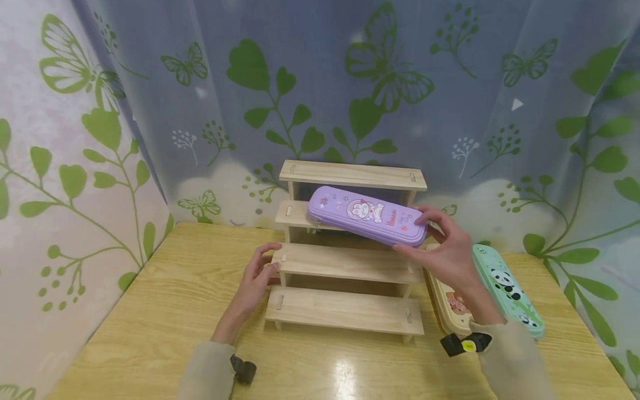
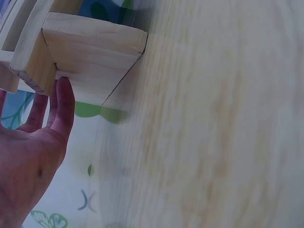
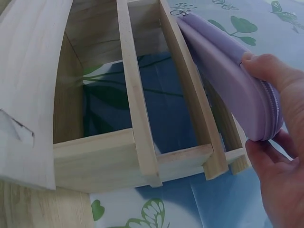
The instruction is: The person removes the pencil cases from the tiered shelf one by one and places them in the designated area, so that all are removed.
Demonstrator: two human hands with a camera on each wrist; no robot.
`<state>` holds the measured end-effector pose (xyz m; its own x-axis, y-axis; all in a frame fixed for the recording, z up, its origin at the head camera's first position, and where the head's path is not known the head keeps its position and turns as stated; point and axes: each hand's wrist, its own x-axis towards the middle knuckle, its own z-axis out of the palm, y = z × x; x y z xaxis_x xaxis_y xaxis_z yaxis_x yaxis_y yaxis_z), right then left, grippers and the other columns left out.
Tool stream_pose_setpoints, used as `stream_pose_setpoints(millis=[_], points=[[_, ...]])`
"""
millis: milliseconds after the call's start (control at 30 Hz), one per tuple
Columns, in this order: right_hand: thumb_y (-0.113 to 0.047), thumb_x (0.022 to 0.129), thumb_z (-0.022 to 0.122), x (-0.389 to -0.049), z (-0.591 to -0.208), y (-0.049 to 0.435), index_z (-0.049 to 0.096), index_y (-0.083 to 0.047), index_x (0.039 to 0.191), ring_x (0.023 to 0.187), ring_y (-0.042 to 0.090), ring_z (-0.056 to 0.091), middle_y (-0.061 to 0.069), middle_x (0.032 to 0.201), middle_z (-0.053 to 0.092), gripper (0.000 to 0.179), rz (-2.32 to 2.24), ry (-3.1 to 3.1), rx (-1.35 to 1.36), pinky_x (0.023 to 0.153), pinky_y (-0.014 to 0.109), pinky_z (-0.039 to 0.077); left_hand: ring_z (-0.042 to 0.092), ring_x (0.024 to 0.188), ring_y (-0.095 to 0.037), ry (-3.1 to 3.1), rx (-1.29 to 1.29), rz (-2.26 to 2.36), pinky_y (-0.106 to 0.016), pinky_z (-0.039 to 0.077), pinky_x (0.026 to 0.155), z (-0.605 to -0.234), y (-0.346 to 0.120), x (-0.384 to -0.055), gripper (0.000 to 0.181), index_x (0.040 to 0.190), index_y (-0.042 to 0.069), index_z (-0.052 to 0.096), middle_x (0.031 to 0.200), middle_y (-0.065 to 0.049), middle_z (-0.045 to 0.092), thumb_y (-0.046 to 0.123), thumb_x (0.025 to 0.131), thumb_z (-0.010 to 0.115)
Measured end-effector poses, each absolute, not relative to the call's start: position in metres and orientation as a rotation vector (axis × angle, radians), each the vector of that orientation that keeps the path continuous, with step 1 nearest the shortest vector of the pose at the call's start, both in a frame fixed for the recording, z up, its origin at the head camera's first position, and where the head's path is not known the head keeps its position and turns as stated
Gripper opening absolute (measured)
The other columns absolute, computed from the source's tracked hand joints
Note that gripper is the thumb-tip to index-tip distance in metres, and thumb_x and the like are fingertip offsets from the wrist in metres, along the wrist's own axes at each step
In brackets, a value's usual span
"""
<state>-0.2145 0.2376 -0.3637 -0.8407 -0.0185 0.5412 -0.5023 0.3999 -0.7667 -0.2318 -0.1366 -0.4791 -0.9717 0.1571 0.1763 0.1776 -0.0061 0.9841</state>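
A purple pencil case (image 1: 367, 215) with a white bunny astronaut picture is tilted, its left end higher, over the upper steps of a wooden stepped rack (image 1: 345, 310). My right hand (image 1: 447, 250) pinches its right end between thumb and fingers. In the right wrist view, the zipped side of the pencil case (image 3: 228, 76) shows beside the upper boards; I cannot tell whether it touches them. My left hand (image 1: 257, 278) grips the left end of a middle step. The left wrist view shows the fingers (image 2: 64, 107) against the rack's end.
Right of the rack, a cream pencil case (image 1: 452, 303) with a bear picture lies partly under my right forearm. Beside it is a mint green pencil case (image 1: 510, 291) with pandas. A patterned curtain (image 1: 320, 83) hangs behind the wood-grain table (image 1: 150, 311).
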Motion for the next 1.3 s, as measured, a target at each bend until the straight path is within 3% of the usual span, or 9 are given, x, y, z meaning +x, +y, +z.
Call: stream_pose_setpoints(millis=[167, 433, 867, 1300], points=[[0.008, 0.070, 0.088, -0.203, -0.364, 0.246, 0.057, 0.002, 0.110, 0.124, 0.004, 0.057, 0.011, 0.138, 0.058, 0.050, 1.423, -2.195, 0.452, 0.101, 0.013, 0.049, 0.063, 0.102, -0.015, -2.203, -0.376, -2.185, -0.036, 0.058, 0.085, -0.479, -0.137, -0.232, 0.040, 0.144, 0.010, 0.045, 0.123, -0.017, 0.056, 0.010, 0.105, 0.047], [0.021, 0.066, 0.083, -0.187, -0.367, 0.268, 0.057, 0.009, 0.111, 0.126, 0.006, 0.057, -0.003, 0.133, 0.058, 0.054, 1.364, -2.120, 0.467, 0.102, 0.012, 0.049, 0.064, 0.100, -0.014, -2.190, -0.383, -2.190, -0.036, 0.059, 0.083, -0.480, -0.136, -0.231, 0.040, 0.144, 0.008, 0.044, 0.119, -0.014, 0.056, 0.009, 0.104, 0.047], [0.035, 0.061, 0.073, -0.159, -0.368, 0.305, 0.060, 0.019, 0.119, 0.123, 0.012, 0.061, 0.007, 0.135, 0.062, 0.062, 1.528, -1.956, 0.414, 0.099, 0.015, 0.051, 0.065, 0.099, -0.014, -2.193, -0.373, -2.183, -0.036, 0.059, 0.083, -0.480, -0.136, -0.232, 0.041, 0.144, 0.009, 0.044, 0.121, -0.017, 0.056, 0.008, 0.104, 0.046], [0.046, 0.056, 0.060, -0.135, -0.369, 0.338, 0.054, 0.031, 0.117, 0.118, 0.021, 0.066, 0.021, 0.132, 0.061, 0.063, 1.735, -1.611, 0.474, 0.096, 0.023, 0.054, 0.065, 0.101, -0.015, -2.195, -0.393, -2.171, -0.037, 0.059, 0.084, -0.481, -0.136, -0.231, 0.040, 0.145, 0.009, 0.044, 0.122, -0.019, 0.055, 0.009, 0.105, 0.045]])
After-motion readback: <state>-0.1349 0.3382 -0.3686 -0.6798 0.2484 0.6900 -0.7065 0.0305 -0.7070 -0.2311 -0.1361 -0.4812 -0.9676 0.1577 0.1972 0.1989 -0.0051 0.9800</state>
